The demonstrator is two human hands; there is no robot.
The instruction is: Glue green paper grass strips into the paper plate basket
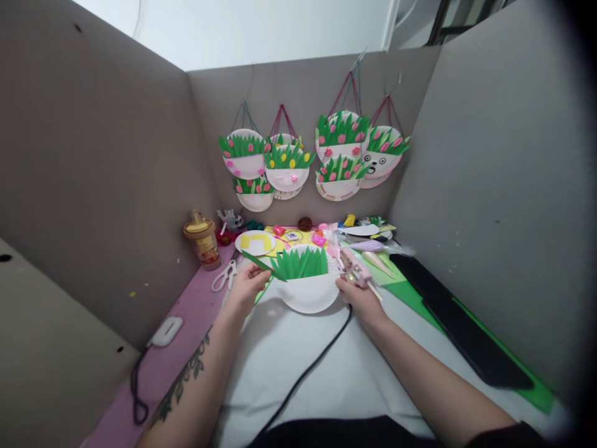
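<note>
A white paper plate (310,295) with green paper grass blades (301,264) fanned out above its half-plate front pocket is in front of me. My left hand (250,283) pinches a long green paper leaf (258,260) at the plate's left edge; the leaf's lower end overlaps the grass. At the plate's right edge, my right hand (358,297) is closed around a pink glue gun (355,267), its thumb side against the rim. A white glue stick juts from the gun's back, and a black cord (317,361) runs from under this hand toward me.
White-handled scissors (225,275), a lidded cup (204,242) and a white case (166,331) lie left. Behind are a plate with yellow paper (255,243) and craft supplies. A long black object (466,323) lies right. Decorated plates (289,171) hang on the grey partition.
</note>
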